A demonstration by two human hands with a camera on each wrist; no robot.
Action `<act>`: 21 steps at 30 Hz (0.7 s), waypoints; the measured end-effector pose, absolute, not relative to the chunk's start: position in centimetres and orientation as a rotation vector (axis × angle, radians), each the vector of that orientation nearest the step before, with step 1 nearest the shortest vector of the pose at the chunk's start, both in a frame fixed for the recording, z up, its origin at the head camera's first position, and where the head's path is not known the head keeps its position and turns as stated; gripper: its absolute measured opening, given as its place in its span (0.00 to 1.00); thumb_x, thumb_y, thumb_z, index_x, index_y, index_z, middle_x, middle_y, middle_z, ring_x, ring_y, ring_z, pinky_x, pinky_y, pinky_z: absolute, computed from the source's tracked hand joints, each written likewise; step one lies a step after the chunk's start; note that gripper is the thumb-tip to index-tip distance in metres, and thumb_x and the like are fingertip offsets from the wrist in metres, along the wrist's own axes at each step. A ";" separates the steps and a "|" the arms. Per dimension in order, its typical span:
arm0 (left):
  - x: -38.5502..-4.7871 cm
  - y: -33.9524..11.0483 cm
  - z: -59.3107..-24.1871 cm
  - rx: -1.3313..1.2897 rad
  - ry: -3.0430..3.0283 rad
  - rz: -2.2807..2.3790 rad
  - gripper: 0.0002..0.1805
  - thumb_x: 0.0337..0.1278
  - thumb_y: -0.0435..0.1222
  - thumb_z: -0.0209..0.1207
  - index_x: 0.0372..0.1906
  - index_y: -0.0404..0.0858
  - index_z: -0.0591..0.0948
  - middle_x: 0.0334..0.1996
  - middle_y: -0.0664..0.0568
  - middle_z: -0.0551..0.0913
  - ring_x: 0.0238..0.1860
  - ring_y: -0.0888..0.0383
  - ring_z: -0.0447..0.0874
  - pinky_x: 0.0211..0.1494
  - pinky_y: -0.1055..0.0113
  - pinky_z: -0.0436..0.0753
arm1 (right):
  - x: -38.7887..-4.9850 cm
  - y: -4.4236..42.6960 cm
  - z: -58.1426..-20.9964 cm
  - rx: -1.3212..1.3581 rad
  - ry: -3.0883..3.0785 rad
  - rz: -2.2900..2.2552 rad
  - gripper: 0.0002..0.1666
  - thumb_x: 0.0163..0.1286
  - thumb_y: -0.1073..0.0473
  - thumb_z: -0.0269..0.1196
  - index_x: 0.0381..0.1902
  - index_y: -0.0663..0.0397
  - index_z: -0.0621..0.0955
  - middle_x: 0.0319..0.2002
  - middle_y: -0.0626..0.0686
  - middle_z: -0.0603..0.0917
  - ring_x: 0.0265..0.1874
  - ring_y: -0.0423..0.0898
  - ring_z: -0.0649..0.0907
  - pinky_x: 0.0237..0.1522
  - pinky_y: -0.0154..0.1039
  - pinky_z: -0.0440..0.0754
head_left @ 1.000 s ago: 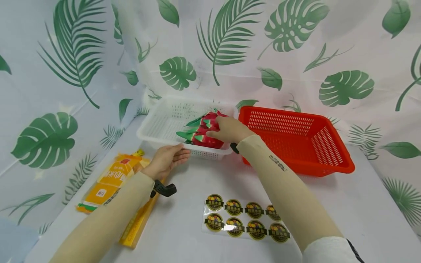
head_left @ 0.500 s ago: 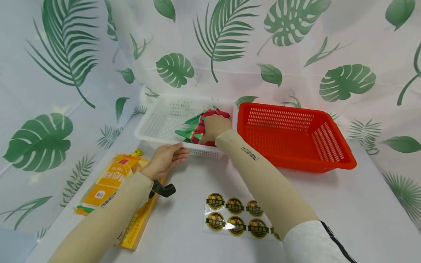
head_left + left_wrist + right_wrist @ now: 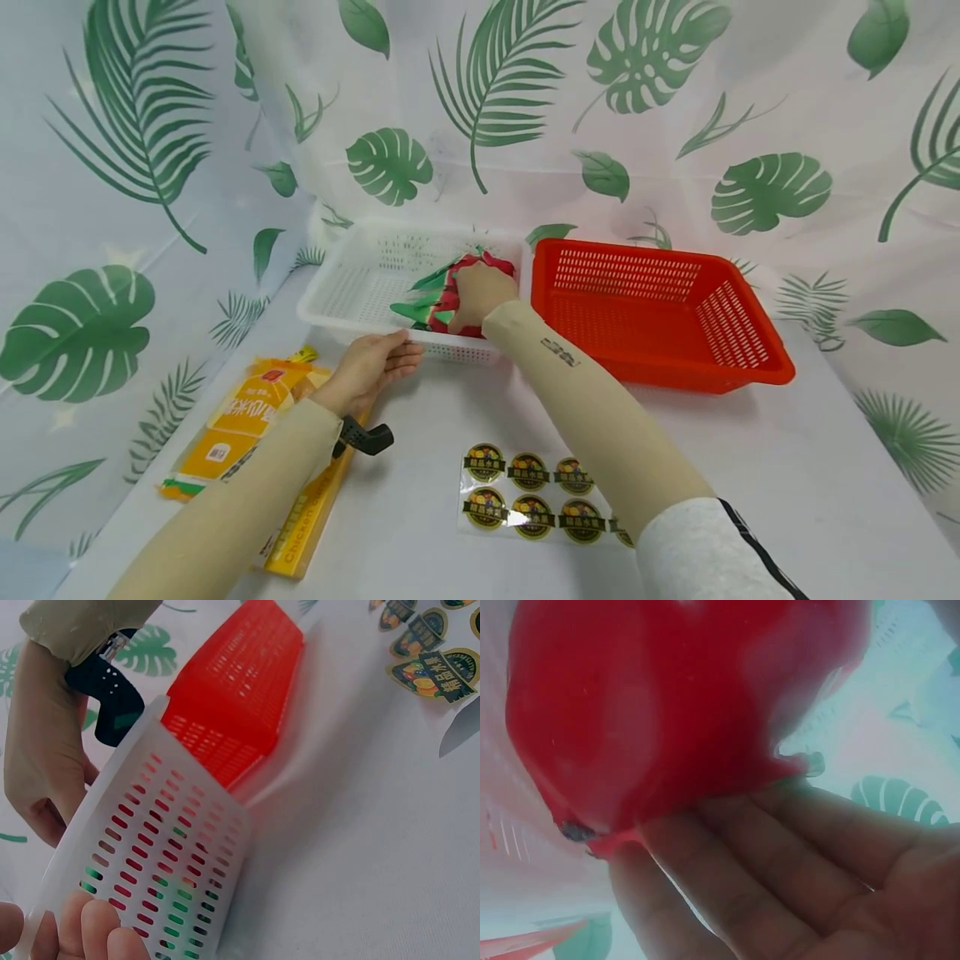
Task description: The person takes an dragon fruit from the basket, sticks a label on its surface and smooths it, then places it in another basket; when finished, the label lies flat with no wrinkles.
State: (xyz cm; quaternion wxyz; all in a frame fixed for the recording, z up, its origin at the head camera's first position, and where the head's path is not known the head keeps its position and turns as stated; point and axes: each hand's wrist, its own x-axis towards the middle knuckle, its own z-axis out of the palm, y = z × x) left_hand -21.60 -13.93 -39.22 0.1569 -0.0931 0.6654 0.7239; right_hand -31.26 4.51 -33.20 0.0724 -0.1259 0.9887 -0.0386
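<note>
A white plastic basket (image 3: 339, 287) with slotted walls stands at the back. In its right part lies a red dragon fruit (image 3: 448, 296) with long green tips, partly covered by my right hand (image 3: 486, 293). That hand grips the fruit from above, thumb on the near side. Close up in the right wrist view, its fingers (image 3: 727, 877) lie against the glossy red skin. My left hand (image 3: 375, 364) holds the basket's front rim, thumb at the top and fingers outside. The left wrist view shows the rim between thumb and fingers.
Right of the white basket stands a red slotted basket (image 3: 637, 321). A clear sheet of round stickers (image 3: 531, 492) lies in front, partly under the right forearm. An orange food packet (image 3: 240, 417) and a long yellow box (image 3: 311, 521) lie at left. Leaf-printed cloth (image 3: 510, 108) hangs behind.
My right hand has moved left, from the dragon fruit's right end onto its middle, and then stayed there. The left hand keeps its place at the basket rim. The head view shifts slightly.
</note>
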 end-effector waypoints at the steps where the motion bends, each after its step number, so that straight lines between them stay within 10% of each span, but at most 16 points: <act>1: -21.6 -13.9 -39.2 -0.267 1.901 2.074 0.24 0.83 0.43 0.49 0.63 0.25 0.77 0.54 0.44 0.88 0.41 0.63 0.87 0.49 0.75 0.87 | -31.2 4.5 -33.2 -0.383 2.972 -0.125 0.40 0.49 0.38 0.81 0.55 0.48 0.81 0.46 0.48 0.87 0.44 0.48 0.82 0.51 0.46 0.87; 21: -21.4 -14.1 -38.8 -0.212 1.879 2.052 0.23 0.83 0.43 0.48 0.61 0.26 0.77 0.35 0.57 0.87 0.37 0.65 0.85 0.46 0.75 0.87 | -27.5 6.2 -28.6 -0.509 3.095 -0.347 0.38 0.53 0.40 0.78 0.55 0.54 0.78 0.49 0.54 0.83 0.45 0.51 0.82 0.51 0.46 0.88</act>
